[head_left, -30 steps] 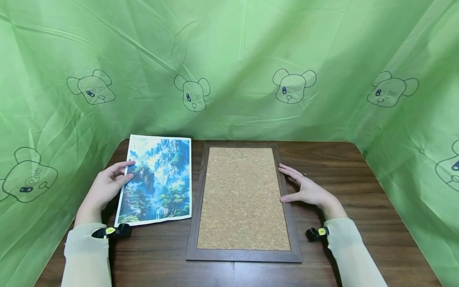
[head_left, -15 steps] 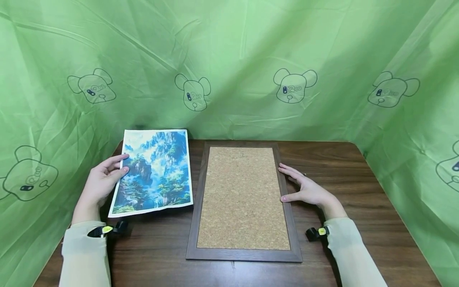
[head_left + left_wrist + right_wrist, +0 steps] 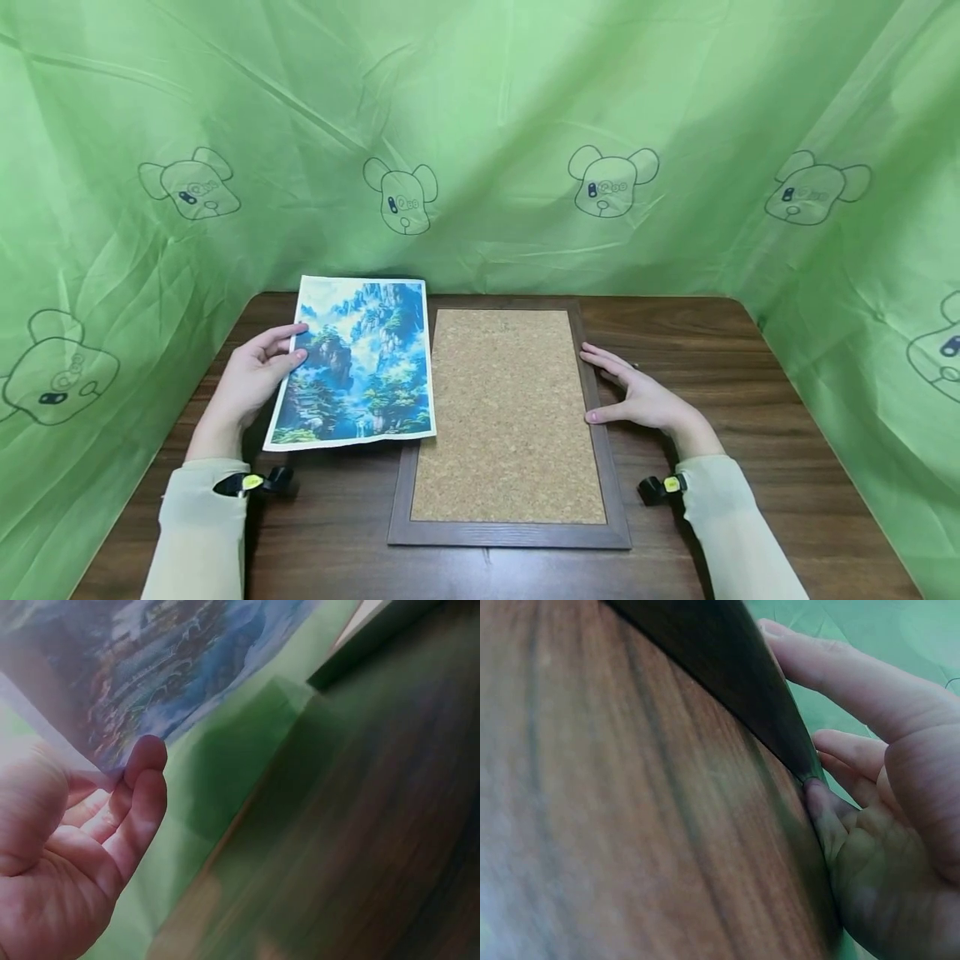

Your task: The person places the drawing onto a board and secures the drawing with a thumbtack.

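A printed landscape picture (image 3: 360, 367) with blue mountains and a white border is pinched at its left edge by my left hand (image 3: 251, 379). The sheet's right side overlaps the upper left of a framed corkboard (image 3: 517, 417) in the head view. In the left wrist view the print (image 3: 150, 667) comes down to the thumb and fingertips (image 3: 147, 754). My right hand (image 3: 645, 396) lies along the corkboard's right side, thumb and fingertips touching the brown frame. From the right wrist, the frame (image 3: 727, 667) appears as a dark strip with the fingers (image 3: 847, 750) against it.
A dark wood table (image 3: 697, 350) carries the corkboard at its middle. Green fabric (image 3: 487, 125) printed with bear-head outlines encloses the back and both sides. Small black wrist cameras (image 3: 279, 481) hang by both sleeves.
My left hand first lifts the picture slightly up and left, then carries it right until it overlaps the corkboard's left side. The right hand and corkboard stay put.
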### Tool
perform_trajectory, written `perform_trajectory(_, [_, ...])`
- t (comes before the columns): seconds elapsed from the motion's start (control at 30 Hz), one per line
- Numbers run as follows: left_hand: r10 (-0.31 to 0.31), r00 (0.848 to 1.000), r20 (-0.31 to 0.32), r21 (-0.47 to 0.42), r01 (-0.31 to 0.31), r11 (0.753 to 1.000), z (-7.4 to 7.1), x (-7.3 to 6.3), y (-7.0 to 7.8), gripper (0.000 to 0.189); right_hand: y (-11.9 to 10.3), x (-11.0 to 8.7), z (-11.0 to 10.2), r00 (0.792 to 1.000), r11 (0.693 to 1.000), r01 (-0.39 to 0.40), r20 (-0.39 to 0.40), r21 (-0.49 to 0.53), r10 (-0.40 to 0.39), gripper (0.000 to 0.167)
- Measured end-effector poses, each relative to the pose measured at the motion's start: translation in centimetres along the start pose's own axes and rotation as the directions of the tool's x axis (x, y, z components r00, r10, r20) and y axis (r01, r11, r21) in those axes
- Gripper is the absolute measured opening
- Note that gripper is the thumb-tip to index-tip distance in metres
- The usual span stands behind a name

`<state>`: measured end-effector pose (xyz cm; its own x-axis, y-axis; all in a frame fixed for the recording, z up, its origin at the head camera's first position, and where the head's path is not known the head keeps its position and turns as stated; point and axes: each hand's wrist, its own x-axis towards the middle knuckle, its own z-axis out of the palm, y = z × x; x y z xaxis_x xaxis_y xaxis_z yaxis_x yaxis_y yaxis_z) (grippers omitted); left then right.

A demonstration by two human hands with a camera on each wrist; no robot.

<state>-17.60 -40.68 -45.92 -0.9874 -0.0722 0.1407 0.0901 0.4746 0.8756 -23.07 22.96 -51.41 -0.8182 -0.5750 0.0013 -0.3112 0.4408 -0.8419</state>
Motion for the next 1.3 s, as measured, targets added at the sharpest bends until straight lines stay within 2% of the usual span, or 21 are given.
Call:
perform_trajectory(0.2, [-0.035, 0.999, 0.013, -0.038, 0.035, 0.999, 1.7, -0.2, 0.9, 0.051, -0.2, 0.3, 0.2, 1.0, 1.0, 0.008, 0.008, 0.014, -0.008, 0.109])
perform_trajectory(0.33, [-0.043, 0.999, -0.005, -0.024, 0.043, 0.999, 3.6, -0.3, 2.1, 0.047, -0.3, 0.4, 0.2, 1.0, 1.0, 0.003, 0.009, 0.012, -0.003, 0.109])
perform_trajectory(0.47, [-0.032, 0.999, 0.004, 0.03, 0.032, 0.999, 6.4, -0.1, 3.5, 0.045, -0.2, 0.2, 0.1, 1.0, 1.0, -0.008, 0.004, 0.011, 0.008, 0.109])
perform_trajectory(0.6, [-0.02, 0.999, 0.04, 0.024, 0.019, 1.0, 8.8, -0.1, 4.4, 0.044, -0.1, 0.1, 0.1, 1.0, 1.0, -0.019, 0.001, 0.017, 0.019, 0.11])
perform_trajectory(0.83, [0.021, 0.999, 0.044, -0.021, -0.02, 1.0, 10.6, -0.2, 6.0, 0.042, -0.2, 0.0, 0.1, 1.0, 1.0, -0.013, 0.003, 0.019, 0.013, 0.11])
perform_trajectory(1.03, [0.054, 0.997, 0.063, -0.086, -0.048, 0.995, 12.6, 0.9, 7.2, 0.041, -0.1, -0.1, -0.1, 1.0, 1.0, -0.017, -0.002, 0.01, 0.017, 0.11])
perform_trajectory(1.17, [0.079, 0.991, 0.106, -0.113, -0.067, 0.991, 14.6, 1.6, 8.2, 0.042, 0.1, -0.1, -0.1, 1.0, 1.0, -0.011, 0.002, 0.0, 0.011, 0.109])
perform_trajectory(1.3, [0.079, 0.986, 0.145, -0.087, -0.067, 0.994, 15.9, 1.3, 9.4, 0.045, 0.0, 0.0, 0.0, 1.0, 1.0, -0.007, 0.003, -0.008, 0.007, 0.11])
